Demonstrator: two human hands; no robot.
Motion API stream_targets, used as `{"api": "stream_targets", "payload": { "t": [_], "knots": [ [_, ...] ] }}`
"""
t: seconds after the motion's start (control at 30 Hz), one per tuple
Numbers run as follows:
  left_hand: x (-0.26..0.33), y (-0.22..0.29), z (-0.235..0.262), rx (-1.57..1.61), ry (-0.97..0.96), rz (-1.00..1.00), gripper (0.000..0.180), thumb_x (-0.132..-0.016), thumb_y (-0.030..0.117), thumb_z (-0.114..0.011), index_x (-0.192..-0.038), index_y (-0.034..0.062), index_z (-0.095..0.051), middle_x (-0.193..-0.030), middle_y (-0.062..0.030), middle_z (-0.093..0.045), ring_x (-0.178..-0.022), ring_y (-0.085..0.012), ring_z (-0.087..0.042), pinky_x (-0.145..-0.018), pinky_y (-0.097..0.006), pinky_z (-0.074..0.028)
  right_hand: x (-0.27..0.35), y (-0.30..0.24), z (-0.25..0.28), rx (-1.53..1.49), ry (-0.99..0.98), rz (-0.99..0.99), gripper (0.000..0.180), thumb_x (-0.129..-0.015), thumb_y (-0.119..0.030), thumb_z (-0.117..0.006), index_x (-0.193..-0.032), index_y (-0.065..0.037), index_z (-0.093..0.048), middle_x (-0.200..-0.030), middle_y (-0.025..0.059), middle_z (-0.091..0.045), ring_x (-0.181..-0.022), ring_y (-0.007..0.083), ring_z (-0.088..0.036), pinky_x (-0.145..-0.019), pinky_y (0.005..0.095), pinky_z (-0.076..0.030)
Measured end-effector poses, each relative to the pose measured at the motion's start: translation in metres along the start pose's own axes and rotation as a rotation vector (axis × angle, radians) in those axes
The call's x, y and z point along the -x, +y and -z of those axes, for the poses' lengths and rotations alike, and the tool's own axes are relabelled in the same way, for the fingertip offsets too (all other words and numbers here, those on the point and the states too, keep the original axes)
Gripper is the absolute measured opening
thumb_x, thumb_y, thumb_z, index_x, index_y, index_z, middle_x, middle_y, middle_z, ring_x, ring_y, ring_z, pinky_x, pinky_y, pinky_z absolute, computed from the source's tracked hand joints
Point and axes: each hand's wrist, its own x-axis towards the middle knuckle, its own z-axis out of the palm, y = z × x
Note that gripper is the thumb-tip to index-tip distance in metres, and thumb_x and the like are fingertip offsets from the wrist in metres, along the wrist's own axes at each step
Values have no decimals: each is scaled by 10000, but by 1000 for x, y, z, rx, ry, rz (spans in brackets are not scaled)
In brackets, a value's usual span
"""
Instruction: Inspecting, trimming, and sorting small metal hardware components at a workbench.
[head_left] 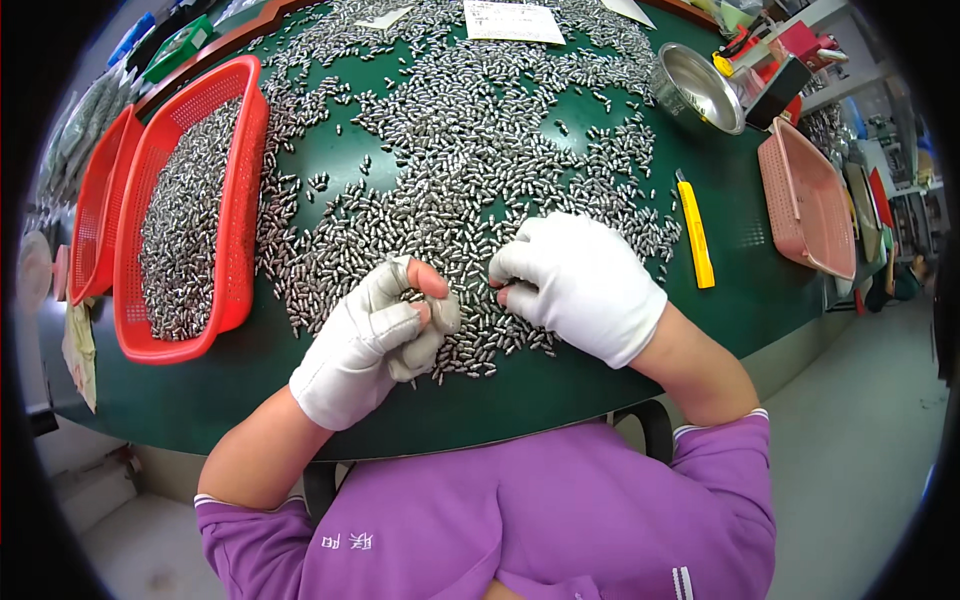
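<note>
Small metal pieces (430,205) lie on the green counter (735,260) beneath, between and ahead of both hands, long axes pointing in mixed directions. The right hand (585,285) reaches farther into the spread, fingers bent and gathered; the left hand (375,335) curls narrow near the counter's edge. Whether either grips a piece cannot be told.

The person's left glove (375,345) is white, greyed toward its fingertips (447,313); the right glove (585,285) is plain white. The small metal parts (440,150) are silver-grey, the tabletop (740,310) dark green. 2 baskets (243,200) are red, 1 basket (785,210) pink, the knife (698,240) yellow. The purple shirt (570,500) has white-striped cuffs (684,431).
</note>
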Motion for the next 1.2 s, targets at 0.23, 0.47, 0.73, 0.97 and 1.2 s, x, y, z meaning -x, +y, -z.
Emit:
{"api": "stream_targets", "payload": {
  "t": [0.23,0.47,0.73,0.97,1.2],
  "knots": [
    [1,-1,5,41,-7,32,199,-937,195,-598,-1091,96,-521,-911,-36,-594,-574,-48,-383,-506,-196,-295,-1,-1,-3,62,75,17,85,-781,-201,-692,-828,-134,-671,-766,51,-585,-755,258,-605,-682,389,-492],
    [-1,-3,6,72,-4,12,226,-947,219,-593,-1118,83,-536,-920,-39,-598,-577,-54,-401,-504,-194,-303,-1,9,-1,87,201,7,60,-773,-182,-669,-760,-133,-637,-726,60,-581,-717,250,-612,-630,389,-506],
    [-3,3,10,66,-60,-47,299,-900,174,-618,-1161,63,-522,-923,-39,-548,-603,-53,-365,-512,-179,-279,4,5,7,24,143,91,57,-763,-169,-680,-762,-128,-640,-739,67,-583,-721,271,-603,-661,392,-495],
    [-1,16,-1,84,-15,-225,193,-1017,255,-490,-1086,93,-568,-757,33,-434,-512,-36,-286,-471,-183,-246,11,-1,16,16,131,155,77,-761,-186,-695,-781,-123,-656,-733,77,-596,-733,280,-619,-653,404,-504],
    [34,-16,-18,322,114,-220,245,-1014,308,-488,-1020,92,-603,-786,16,-478,-496,-35,-300,-446,-186,-246,26,-1,11,20,39,211,114,-743,-164,-725,-825,-105,-671,-772,60,-589,-749,268,-601,-682,388,-490]
  ]
}}
